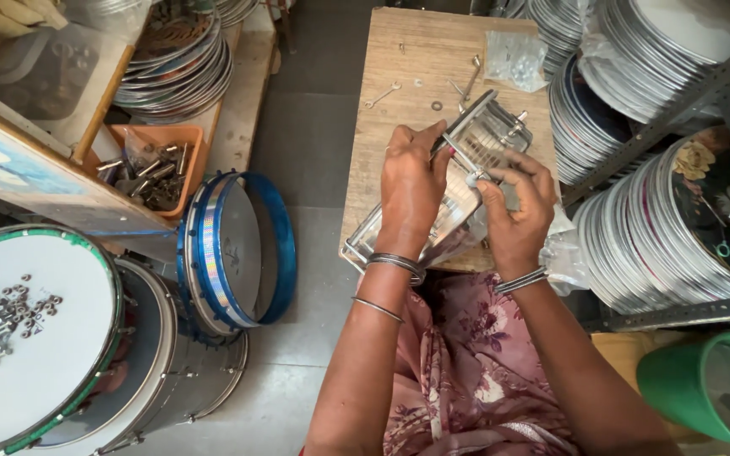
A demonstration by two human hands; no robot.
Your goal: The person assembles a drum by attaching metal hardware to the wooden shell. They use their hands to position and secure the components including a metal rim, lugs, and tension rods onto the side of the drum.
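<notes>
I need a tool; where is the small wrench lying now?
The small wrench lies on the wooden table, at its far left part, beyond the left hand.

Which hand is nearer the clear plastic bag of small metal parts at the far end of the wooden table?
Right. The right hand is below the clear plastic bag on the wooden table; the left hand is further left, both gripping the small metal-framed drum.

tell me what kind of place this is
Probably a small drum-making workshop. Finished drums stand on the floor, metal hoops are stacked on racks, and both hands work on a drum frame over a wooden bench.
</notes>
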